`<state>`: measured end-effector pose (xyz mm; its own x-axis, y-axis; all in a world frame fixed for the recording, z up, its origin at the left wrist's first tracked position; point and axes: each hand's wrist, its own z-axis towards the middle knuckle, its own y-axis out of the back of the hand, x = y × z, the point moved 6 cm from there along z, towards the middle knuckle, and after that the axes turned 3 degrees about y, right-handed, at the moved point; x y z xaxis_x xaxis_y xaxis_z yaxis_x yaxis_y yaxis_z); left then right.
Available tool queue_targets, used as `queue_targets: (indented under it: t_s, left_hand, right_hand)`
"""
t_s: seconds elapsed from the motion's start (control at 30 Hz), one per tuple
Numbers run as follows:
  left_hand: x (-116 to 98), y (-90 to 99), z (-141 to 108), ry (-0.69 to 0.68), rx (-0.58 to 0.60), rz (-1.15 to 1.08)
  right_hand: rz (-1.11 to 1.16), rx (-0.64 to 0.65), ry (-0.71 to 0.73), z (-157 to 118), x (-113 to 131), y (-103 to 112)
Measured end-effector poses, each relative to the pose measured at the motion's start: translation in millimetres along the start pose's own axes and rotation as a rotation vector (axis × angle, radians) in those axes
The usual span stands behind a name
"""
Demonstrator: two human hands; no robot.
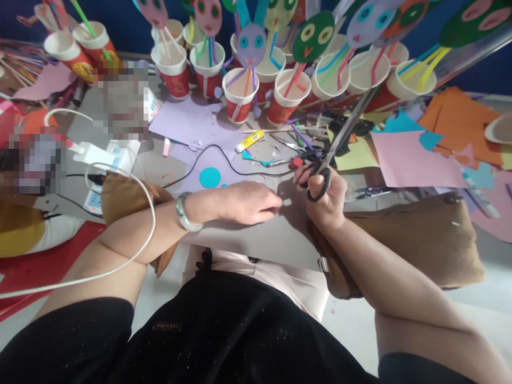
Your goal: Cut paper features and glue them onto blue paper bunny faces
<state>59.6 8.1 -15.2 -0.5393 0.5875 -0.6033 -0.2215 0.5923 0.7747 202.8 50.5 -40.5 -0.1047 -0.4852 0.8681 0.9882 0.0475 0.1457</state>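
While the right hand (330, 202) grips one pair of scissors (344, 133), the left hand (248, 202) is curled closed near one big blue circle (210, 177).

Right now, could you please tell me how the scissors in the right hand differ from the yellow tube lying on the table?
The scissors are raised in the right hand, while the yellow tube lies unheld. The scissors look much longer than the tube. The scissors are black and metallic; the tube is yellow and white. Both are elongated.

L hand (250, 202) is held w/ fingers (270, 203) curled, R hand (326, 197) is clenched nearby, & both forearms (380, 261) are angled inward.
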Motion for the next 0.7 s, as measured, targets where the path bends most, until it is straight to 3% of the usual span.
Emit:
queue_targets:
  t_s: [0.17, 0.27, 0.3, 0.4, 0.47, 0.57, 0.7]
  left_hand:
    - [6, -7.3, -1, 0.053, 0.003, 0.116]
    - [5, 2.4, -2, 0.072, -0.039, 0.015]
    - [6, 12.2, -4, 0.099, -0.104, -0.052]
    - [13, 53.9, -15, 0.231, -0.47, -0.134]
    - [16, 69.9, -21, 0.28, -0.588, -0.1]
    - [19, 66.3, -19, 0.3, -0.503, -0.011]
    - [8, 23.5, -17, 0.217, -0.096, 0.19]
  right_hand:
    - [0.042, 0.002, 0.013, 2, 1, -3]
    - [0.042, -0.01, 0.004, 2, 0, -2]
    - [0.038, -0.017, 0.003, 2, 0, -2]
    - [0.034, -0.022, -0.003, 2, -2, -2]
    - [0.035, -0.024, 0.002, 1, -4, -2]
    - [0.013, -0.023, -0.001, 0, -6, -1]
    - [-0.014, -0.028, -0.028, 0, -7, 1]
